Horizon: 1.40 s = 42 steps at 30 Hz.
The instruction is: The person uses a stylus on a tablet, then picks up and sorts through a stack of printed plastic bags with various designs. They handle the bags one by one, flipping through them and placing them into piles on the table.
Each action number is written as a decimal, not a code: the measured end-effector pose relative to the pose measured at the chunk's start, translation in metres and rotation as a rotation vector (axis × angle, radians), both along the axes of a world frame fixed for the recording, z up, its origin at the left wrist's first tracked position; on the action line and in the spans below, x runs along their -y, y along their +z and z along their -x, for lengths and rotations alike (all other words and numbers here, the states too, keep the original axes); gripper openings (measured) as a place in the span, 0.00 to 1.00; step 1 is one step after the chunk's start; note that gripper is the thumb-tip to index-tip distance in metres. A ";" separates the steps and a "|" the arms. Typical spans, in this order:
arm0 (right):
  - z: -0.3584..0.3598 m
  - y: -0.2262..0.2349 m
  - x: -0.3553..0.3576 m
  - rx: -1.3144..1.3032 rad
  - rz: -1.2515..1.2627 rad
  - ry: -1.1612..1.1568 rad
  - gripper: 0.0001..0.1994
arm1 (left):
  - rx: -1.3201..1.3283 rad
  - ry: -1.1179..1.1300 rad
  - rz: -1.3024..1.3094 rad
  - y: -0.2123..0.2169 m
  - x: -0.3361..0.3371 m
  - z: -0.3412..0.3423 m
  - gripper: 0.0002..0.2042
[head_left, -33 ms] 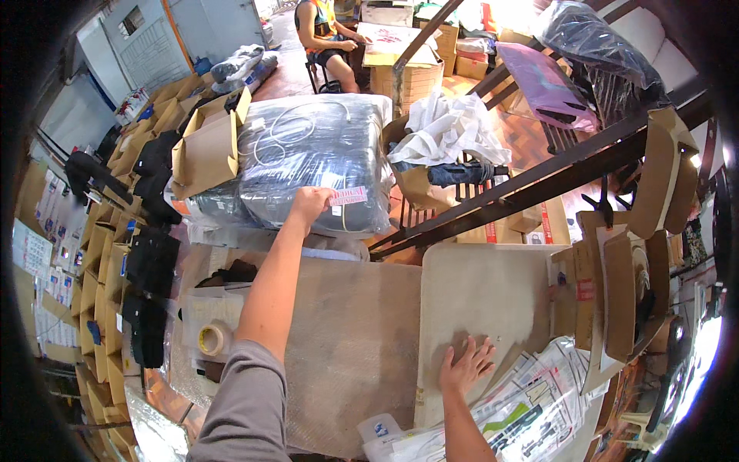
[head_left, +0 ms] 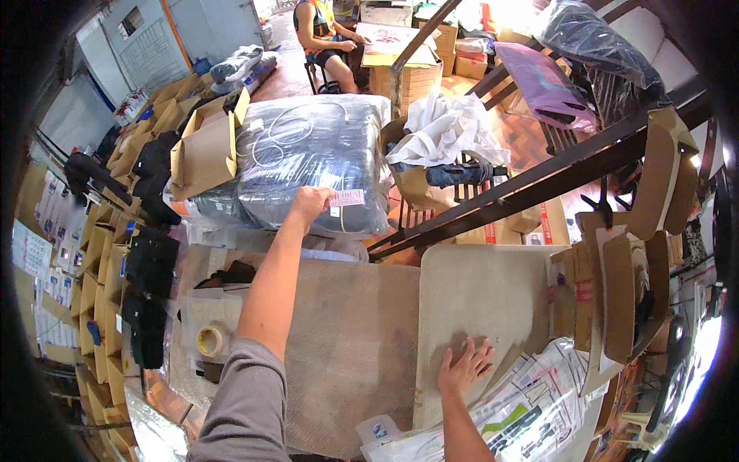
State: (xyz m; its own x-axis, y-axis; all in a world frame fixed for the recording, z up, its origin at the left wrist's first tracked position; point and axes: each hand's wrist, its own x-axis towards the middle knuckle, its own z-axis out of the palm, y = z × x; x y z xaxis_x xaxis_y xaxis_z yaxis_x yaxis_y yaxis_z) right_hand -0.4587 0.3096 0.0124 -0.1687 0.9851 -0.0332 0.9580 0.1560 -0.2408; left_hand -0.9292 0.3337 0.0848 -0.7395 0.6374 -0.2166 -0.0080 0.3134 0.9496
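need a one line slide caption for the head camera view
Left hand holds a small pink label against a plastic-wrapped dark bundle, right hand flat on a beige board.

I am seeing a scene that is getting bright, even daylight. The strongest light is coming from the top right, where the area behind the cardboard boxes (head_left: 400,73) is burning out to white. The clear wrap on the big bundle (head_left: 308,162) is throwing small glare spots. Shadows are staying soft; under the desk (head_left: 346,339) edge on the left it is getting darker. The fisheye lens is bending the dark metal rail (head_left: 531,181) and is squeezing everything near the rim, and black corners are framing the picture. The centre is looking sharp, while the rim is looking smeared and a little blurred.
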 end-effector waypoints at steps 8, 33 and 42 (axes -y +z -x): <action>0.000 -0.001 -0.004 -0.015 0.027 0.011 0.27 | 0.396 0.170 -0.583 0.000 -0.018 0.078 0.25; -0.060 -0.012 -0.011 -0.197 0.171 0.270 0.25 | 0.039 -0.385 0.000 -0.065 0.227 -0.200 0.25; -0.267 0.087 0.271 -0.470 0.141 0.011 0.15 | 0.580 -0.258 0.288 -0.127 0.485 -0.487 0.07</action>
